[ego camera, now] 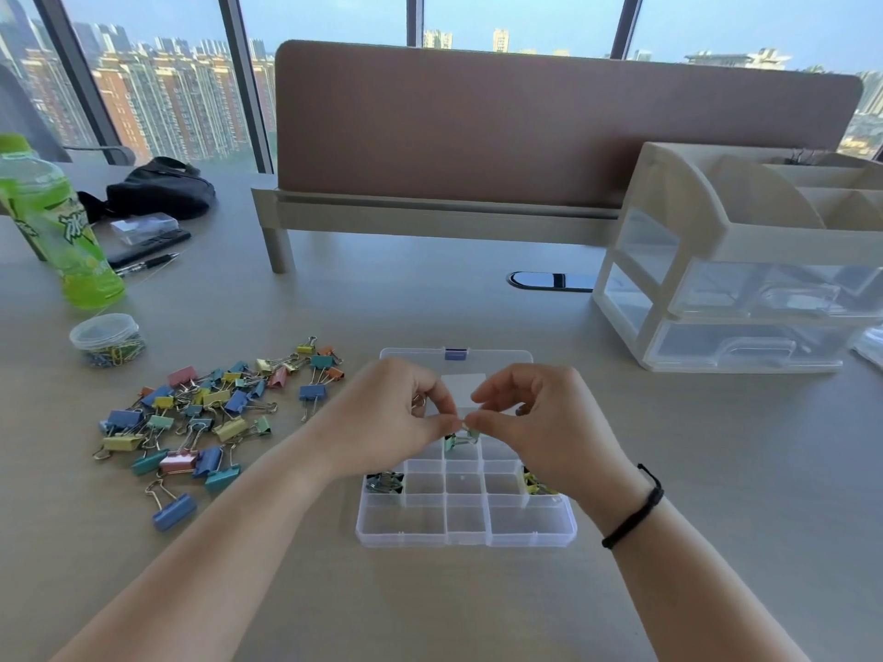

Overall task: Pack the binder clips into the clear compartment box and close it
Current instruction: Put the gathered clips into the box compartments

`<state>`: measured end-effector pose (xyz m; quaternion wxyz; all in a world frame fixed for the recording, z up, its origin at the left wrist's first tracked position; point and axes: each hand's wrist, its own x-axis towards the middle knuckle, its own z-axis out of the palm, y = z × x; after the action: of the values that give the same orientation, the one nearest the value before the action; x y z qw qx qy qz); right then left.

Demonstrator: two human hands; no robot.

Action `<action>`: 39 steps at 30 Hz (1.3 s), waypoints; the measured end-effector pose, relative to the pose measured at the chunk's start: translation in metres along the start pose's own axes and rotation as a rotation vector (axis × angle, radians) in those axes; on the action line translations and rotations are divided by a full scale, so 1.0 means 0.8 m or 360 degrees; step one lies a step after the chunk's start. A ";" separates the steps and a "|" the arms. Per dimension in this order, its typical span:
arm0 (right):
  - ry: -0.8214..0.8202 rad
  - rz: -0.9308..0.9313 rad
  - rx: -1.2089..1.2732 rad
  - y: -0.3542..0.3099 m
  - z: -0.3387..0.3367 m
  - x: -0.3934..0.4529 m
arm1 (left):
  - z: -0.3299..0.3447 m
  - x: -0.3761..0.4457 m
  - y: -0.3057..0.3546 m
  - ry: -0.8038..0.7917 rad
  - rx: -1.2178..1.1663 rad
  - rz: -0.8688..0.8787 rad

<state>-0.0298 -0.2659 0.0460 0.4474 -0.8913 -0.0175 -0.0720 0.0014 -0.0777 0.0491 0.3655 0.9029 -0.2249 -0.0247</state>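
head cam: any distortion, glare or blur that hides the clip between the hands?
Head view: wide-angle bowing at the edges, the window frames lean. Soft daylight, faint shadows, no harsh glare on the clear compartment box. The green clip is small and partly hidden by the left hand and right hand, so their grip reads unclear.

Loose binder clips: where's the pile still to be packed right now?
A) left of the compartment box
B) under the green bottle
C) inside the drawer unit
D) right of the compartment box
A: the loose binder clips lie on the desk left of the open compartment box.
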 end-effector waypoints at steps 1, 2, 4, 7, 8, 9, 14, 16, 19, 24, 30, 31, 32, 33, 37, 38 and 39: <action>-0.0018 -0.0025 -0.0044 0.001 0.001 0.000 | 0.000 0.000 -0.001 -0.0022 0.0028 -0.0008; -0.0037 -0.0051 -0.0094 0.003 0.002 0.000 | 0.000 -0.001 -0.001 -0.0046 0.0059 -0.0019; -0.0074 -0.0091 -0.0172 0.005 0.004 0.000 | 0.002 -0.001 -0.001 -0.0078 0.0133 -0.0033; -0.0111 -0.0108 -0.0249 0.008 0.006 0.000 | 0.006 -0.002 0.000 -0.0095 0.0244 -0.0029; -0.0123 -0.0116 -0.0272 0.008 0.007 0.000 | 0.008 -0.002 0.000 -0.0094 0.0282 -0.0030; -0.0134 -0.0127 -0.0288 0.009 0.008 0.000 | 0.010 -0.002 0.000 -0.0086 0.0327 -0.0033; -0.0129 -0.0161 -0.0334 0.012 0.011 0.000 | 0.021 -0.003 0.000 0.0055 0.0440 -0.0067; -0.0119 -0.0158 -0.0355 0.014 0.014 0.000 | 0.024 -0.002 0.001 0.0083 0.0419 -0.0085; -0.0086 -0.0157 -0.0369 0.015 0.018 0.001 | 0.028 -0.001 -0.001 0.0120 0.0384 -0.0134; -0.0112 -0.0159 -0.0371 0.014 0.020 -0.001 | 0.031 0.005 -0.002 0.0134 0.0324 -0.0283; 0.0052 0.0041 0.0104 0.006 0.008 0.007 | 0.031 0.009 0.001 0.0126 0.0397 -0.0350; 0.0048 0.0122 0.0254 0.003 0.006 0.007 | 0.031 0.010 0.001 0.0125 0.0393 -0.0354; 0.0042 0.0200 0.0397 0.001 0.005 0.007 | 0.031 0.011 0.001 0.0124 0.0388 -0.0355; 0.0035 0.0264 0.0520 0.000 0.004 0.007 | 0.031 0.011 0.001 0.0124 0.0387 -0.0351; -0.0076 0.0340 0.0765 0.000 0.004 0.006 | 0.031 0.012 0.000 0.0131 0.0393 -0.0342; -0.0108 0.0330 0.0771 0.001 0.004 0.006 | 0.031 0.012 -0.001 0.0133 0.0392 -0.0339; -0.0134 0.0316 0.0768 0.001 0.003 0.005 | 0.031 0.011 -0.002 0.0133 0.0394 -0.0332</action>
<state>-0.0251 -0.2646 0.0445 0.6507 -0.7584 0.0346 0.0157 0.0048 -0.0969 0.0308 0.2560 0.9597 -0.1158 0.0029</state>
